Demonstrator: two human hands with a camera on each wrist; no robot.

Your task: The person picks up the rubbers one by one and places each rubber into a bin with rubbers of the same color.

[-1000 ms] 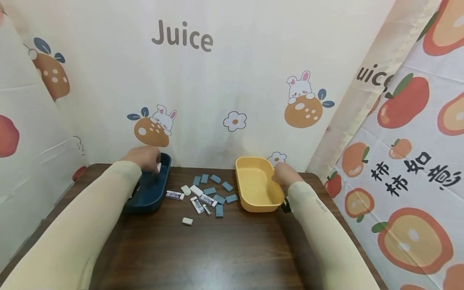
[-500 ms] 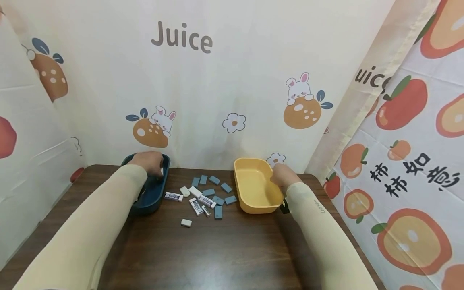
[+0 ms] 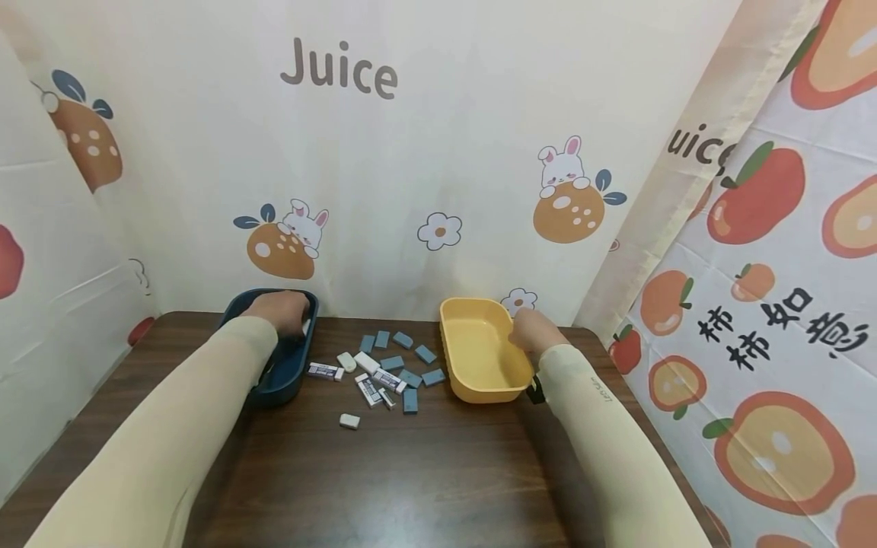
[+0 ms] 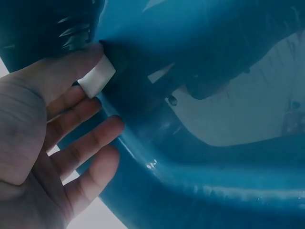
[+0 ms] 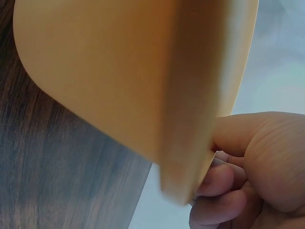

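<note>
In the left wrist view my left hand (image 4: 43, 124) pinches a small white eraser (image 4: 98, 78) between thumb and index finger, with its other fingers spread. That hand is inside the dark blue bin (image 3: 288, 377), near its wall. On the right side of the table, my right hand (image 3: 534, 331) grips the right rim of a yellow bin (image 3: 483, 342), thumb inside and fingers curled outside. Between the bins lie white erasers, some in printed sleeves such as one sleeved eraser (image 3: 325, 371), and several blue rectangular blocks (image 3: 409, 401).
A lone white eraser (image 3: 349, 421) lies nearer on the brown wooden table (image 3: 384, 487). Printed curtain cloth (image 3: 384, 175) rises behind the table, and more hangs at both sides.
My left hand has moved slightly right and lower into the blue bin, still pinching the white eraser. The right hand keeps its hold on the yellow bin's rim.
</note>
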